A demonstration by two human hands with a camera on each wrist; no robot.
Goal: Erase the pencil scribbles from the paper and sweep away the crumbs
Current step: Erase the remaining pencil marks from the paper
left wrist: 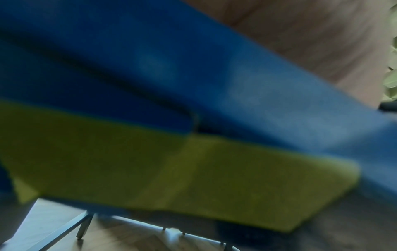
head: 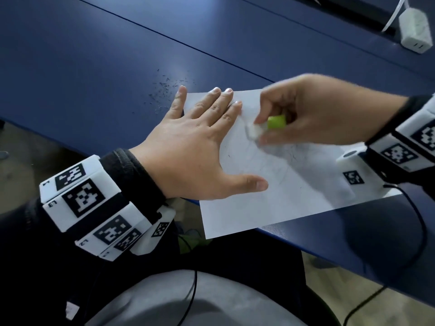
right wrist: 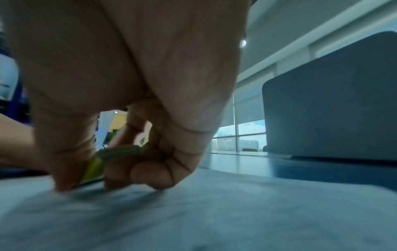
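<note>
A white sheet of paper [head: 277, 184] lies at the blue table's near edge, with faint pencil scribbles [head: 270, 165] across its middle. My left hand [head: 200, 147] lies flat on the sheet's left part, fingers straight and spread. My right hand [head: 299, 114] pinches a white eraser in a green sleeve [head: 270, 124] and holds its white end against the paper; it looks motion-blurred. In the right wrist view the right hand's fingers [right wrist: 150, 161] curl round the green sleeve [right wrist: 96, 166] just above the paper [right wrist: 214, 212]. Dark eraser crumbs [head: 167, 90] are scattered on the table beyond the left hand.
The blue table [head: 106, 55] stretches away to the back left. A white power adapter with a cable [head: 415, 29] sits at the far right. A black wire [head: 419, 222] runs from my right wrist over the table edge. The left wrist view is blurred, with only blue and yellow-green surfaces.
</note>
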